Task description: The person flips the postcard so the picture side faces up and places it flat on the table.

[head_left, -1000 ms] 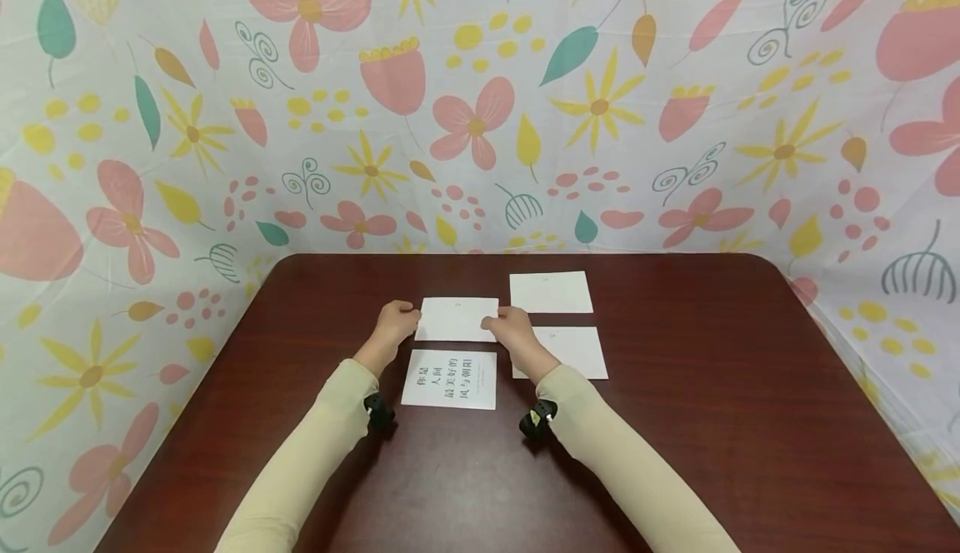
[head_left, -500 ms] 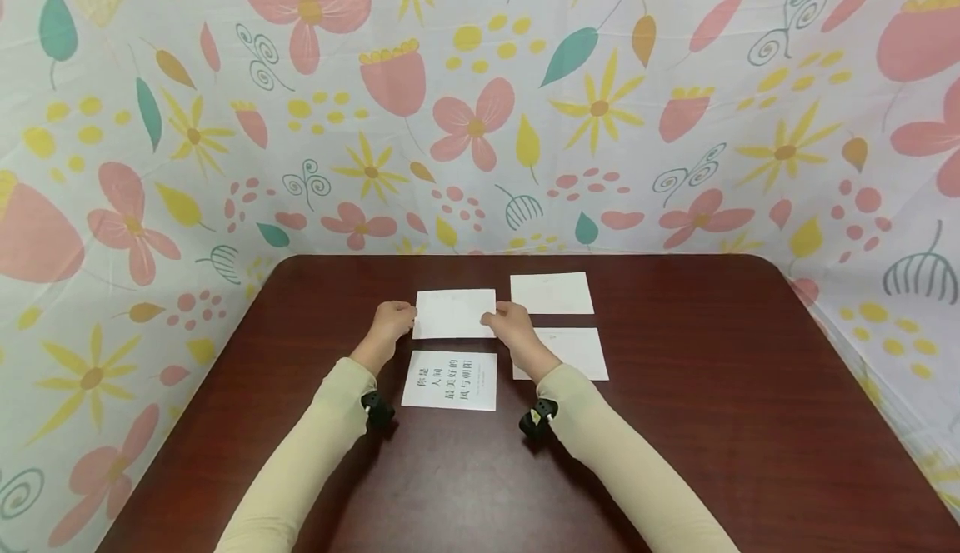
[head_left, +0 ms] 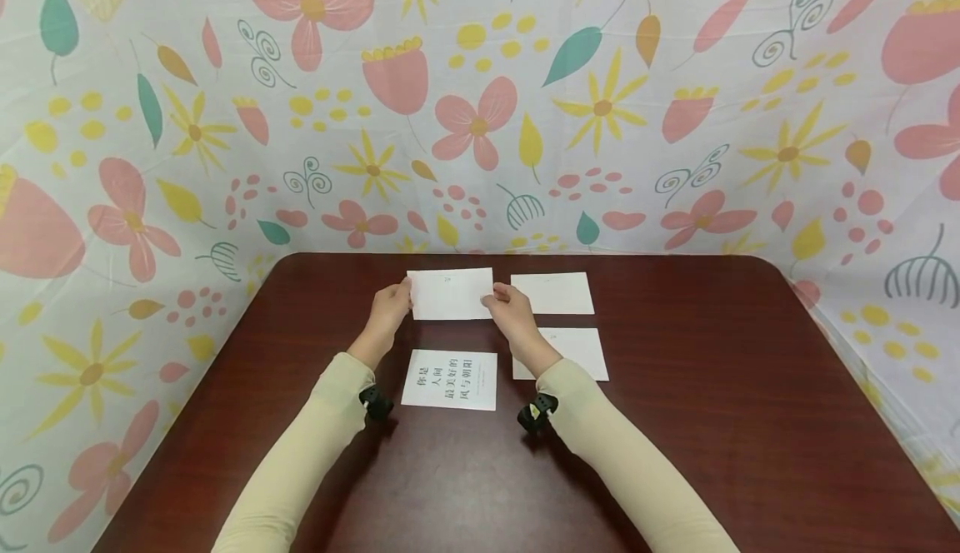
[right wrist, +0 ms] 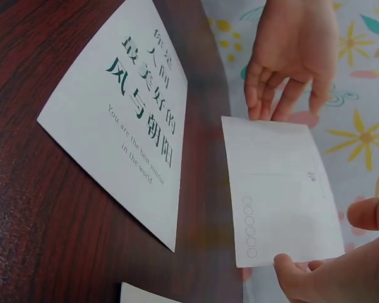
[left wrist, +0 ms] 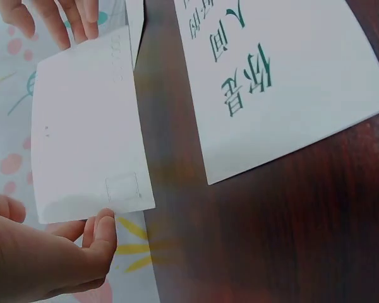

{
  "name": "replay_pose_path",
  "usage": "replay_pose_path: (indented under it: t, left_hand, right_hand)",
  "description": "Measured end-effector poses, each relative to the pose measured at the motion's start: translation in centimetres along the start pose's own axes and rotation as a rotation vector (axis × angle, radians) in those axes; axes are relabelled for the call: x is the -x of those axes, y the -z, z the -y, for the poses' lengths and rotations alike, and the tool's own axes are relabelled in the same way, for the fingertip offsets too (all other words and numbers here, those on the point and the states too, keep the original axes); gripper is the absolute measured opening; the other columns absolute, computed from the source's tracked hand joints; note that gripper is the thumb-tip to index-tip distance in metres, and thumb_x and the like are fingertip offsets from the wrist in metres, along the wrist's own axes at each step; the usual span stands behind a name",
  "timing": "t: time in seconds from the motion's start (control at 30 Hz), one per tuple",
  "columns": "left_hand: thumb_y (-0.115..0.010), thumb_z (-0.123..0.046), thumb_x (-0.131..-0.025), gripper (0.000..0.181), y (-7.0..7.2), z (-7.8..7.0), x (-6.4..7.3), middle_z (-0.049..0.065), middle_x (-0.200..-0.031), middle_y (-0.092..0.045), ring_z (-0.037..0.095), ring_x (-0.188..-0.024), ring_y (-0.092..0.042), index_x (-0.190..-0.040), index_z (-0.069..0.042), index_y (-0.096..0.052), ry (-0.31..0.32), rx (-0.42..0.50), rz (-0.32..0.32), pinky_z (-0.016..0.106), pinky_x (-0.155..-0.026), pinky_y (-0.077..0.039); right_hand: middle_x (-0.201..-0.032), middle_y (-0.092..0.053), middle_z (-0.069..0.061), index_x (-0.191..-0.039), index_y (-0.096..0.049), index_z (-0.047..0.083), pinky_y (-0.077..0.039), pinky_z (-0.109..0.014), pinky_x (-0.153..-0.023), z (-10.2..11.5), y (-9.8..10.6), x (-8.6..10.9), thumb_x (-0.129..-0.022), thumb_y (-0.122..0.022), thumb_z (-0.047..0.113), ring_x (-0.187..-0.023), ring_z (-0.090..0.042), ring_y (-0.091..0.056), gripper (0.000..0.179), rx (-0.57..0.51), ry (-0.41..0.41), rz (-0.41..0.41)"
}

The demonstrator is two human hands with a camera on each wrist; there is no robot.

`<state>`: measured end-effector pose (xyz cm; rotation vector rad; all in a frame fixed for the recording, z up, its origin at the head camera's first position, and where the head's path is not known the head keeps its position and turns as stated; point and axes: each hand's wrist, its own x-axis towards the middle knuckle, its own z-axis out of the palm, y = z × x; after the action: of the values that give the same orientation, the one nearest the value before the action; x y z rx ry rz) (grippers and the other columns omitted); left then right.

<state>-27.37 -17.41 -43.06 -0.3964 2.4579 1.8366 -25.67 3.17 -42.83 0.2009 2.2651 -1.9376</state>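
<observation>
fingers (left wrist: 105,228) apparently near-closed on white card (left wrist: 88,126)

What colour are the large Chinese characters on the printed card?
The characters are dark green, clearest in the left wrist view.

Two long, plain cream sleeves (head_left: 296,453) with small black wrist cameras (head_left: 377,404), the right one showing a yellowish patch (head_left: 534,414).

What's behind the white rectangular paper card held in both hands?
Beyond the white rectangular paper card, the head view shows reddish-brown wooden table, then white floral cloth. The card's reverse, and whatever it covers there, stays unseen.
</observation>
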Motion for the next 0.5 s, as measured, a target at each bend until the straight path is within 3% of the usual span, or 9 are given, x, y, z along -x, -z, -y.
replay_pose_path:
  t: [0.17,0.3,0.5]
  left_hand:
    - [-0.032,-0.037,-0.104,0.053,-0.01,-0.26,0.04,0.018,-0.113,-0.052,0.035,-0.116,-0.050,-0.119,0.008,-0.053,-0.003,0.074,-0.016,0.041,-0.103,-0.040]
    - [-0.032,-0.038,-0.105,0.052,0.07,-0.28,0.24,0.020,-0.113,-0.052,0.036,-0.115,-0.051,-0.113,0.009,-0.054,-0.006,0.118,-0.020,0.042,-0.103,-0.040]
    - [-0.044,-0.028,-0.102,0.041,0.17,-0.02,0.49,0.022,-0.122,-0.054,0.034,-0.114,-0.051,-0.121,0.007,-0.056,-0.029,0.036,-0.013,0.044,-0.102,-0.040]
  right_hand:
    - [-0.141,-0.043,-0.017,-0.142,-0.041,0.002,-0.034,-0.044,-0.108,-0.05,0.09,0.03,-0.098,-0.053,0.030,-0.132,-0.032,-0.040,0.054,-0.015,0.015,-0.019]
    - [-0.138,-0.047,-0.017,-0.137,-0.046,0.001,-0.036,-0.044,-0.107,-0.11,0.18,0.09,-0.098,-0.051,0.035,-0.128,-0.033,-0.044,0.052,-0.045,0.022,-0.030]
    - [-0.131,-0.053,-0.018,-0.131,-0.052,0.000,-0.041,-0.042,-0.103,-0.28,0.29,0.10,-0.098,-0.053,0.034,-0.123,-0.033,-0.050,0.047,-0.100,0.029,-0.053]
